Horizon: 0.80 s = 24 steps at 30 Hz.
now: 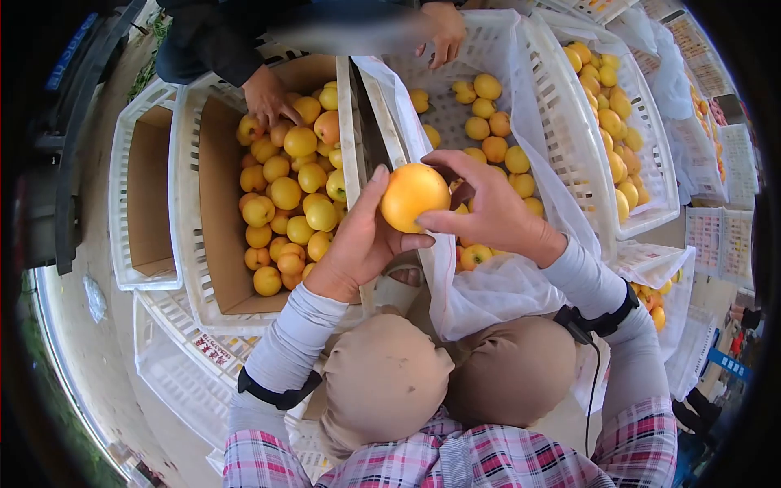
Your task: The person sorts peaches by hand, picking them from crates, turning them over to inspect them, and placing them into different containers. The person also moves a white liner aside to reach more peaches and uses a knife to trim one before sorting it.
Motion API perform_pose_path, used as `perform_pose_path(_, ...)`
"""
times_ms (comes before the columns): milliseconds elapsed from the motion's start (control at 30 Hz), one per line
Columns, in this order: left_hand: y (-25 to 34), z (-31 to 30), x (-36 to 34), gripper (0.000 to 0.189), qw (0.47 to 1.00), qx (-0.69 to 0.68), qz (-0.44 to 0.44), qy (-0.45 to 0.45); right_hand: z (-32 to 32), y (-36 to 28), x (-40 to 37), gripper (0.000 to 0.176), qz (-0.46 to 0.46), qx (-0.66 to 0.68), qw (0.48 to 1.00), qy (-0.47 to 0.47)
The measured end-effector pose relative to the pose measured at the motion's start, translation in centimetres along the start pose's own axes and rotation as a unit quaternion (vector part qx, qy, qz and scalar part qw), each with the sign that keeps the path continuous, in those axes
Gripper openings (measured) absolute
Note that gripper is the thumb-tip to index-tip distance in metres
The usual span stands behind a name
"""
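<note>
A round orange-yellow fruit (415, 198) is held up between my two hands, above the gap between two crates. My left hand (362, 236) cups it from the left and below, thumb along its side. From the right, my right hand (496, 207) grips it, with the thumb on its lower edge and fingers at its top. Below and left is a cardboard-lined crate (221, 203) holding many yellow and orange fruits (285, 193). To the right, a crate lined with white mesh (496, 285) holds more fruits (495, 149).
Across the crates, another person's hand (268, 96) touches fruit in the left crate; their other hand (444, 34) hangs over the mesh-lined one. An emptier cardboard-lined crate (122, 195) stands far left. More fruit crates (651, 154) are at the right.
</note>
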<state>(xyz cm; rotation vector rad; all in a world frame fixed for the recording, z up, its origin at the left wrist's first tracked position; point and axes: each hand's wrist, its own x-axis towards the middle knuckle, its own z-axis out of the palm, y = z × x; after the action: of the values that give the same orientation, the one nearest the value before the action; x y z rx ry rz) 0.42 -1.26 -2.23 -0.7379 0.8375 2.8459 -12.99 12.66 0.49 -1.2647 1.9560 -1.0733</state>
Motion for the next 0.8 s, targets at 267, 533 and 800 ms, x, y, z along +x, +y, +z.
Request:
perform_pose_path(267, 1.2, -3.9, -2.8, 0.055, 0.995, -0.073, 0.067, 0.016, -4.5, 5.5, -0.6, 0.045, 0.148, 0.170, 0.971, 0.074)
perform_pose_path(533, 5.0, -11.3, -2.9, 0.045, 0.973, -0.028, 0.118, 0.196, -5.8, 13.7, -3.1, 0.044, 0.231, -0.202, 0.938, -0.159)
perform_pose_path(800, 2.7, -12.3, -3.4, 0.052, 0.947, 0.061, 0.125, 0.289, -2.4, 19.3, 2.6, 0.043, 0.073, -0.326, 0.926, -0.175)
